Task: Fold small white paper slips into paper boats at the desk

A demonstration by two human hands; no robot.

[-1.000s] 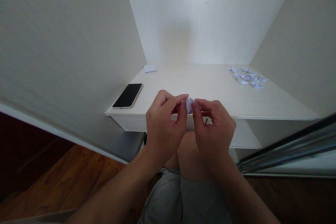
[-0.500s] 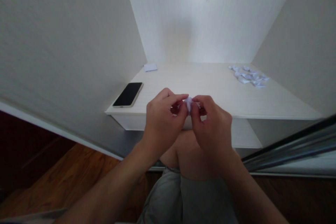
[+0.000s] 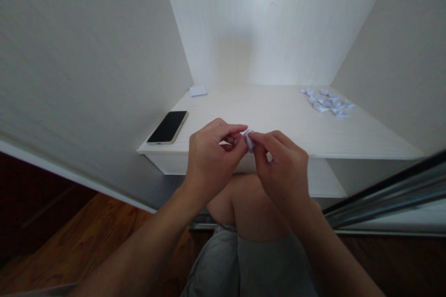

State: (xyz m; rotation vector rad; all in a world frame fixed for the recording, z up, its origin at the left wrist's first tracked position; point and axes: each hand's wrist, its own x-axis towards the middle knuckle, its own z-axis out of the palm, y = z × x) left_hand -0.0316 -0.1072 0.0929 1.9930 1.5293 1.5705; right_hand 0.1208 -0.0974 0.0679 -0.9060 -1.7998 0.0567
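A small folded piece of white paper [image 3: 249, 141] is pinched between my two hands, just in front of the shelf's front edge. My left hand [image 3: 215, 155] grips its left side with thumb and forefinger. From the right, my right hand [image 3: 281, 162] presses it between thumb and index finger. Fingers cover most of the paper, so its exact shape cannot be made out. Several small folded white paper pieces [image 3: 327, 103] lie in a loose cluster at the back right of the white shelf [image 3: 244, 106].
A phone [image 3: 167, 127] with a dark screen lies at the shelf's front left. Behind it, a flat white paper stack [image 3: 198, 91] sits in the back left corner. Panels enclose the shelf at both sides and back. A metal sliding-door track [image 3: 383, 195] runs at lower right.
Fingers have shifted on the paper, and my right index finger now lies farther across it. The paper looks more compact and more covered than a second ago. Objects on the shelf stay put.
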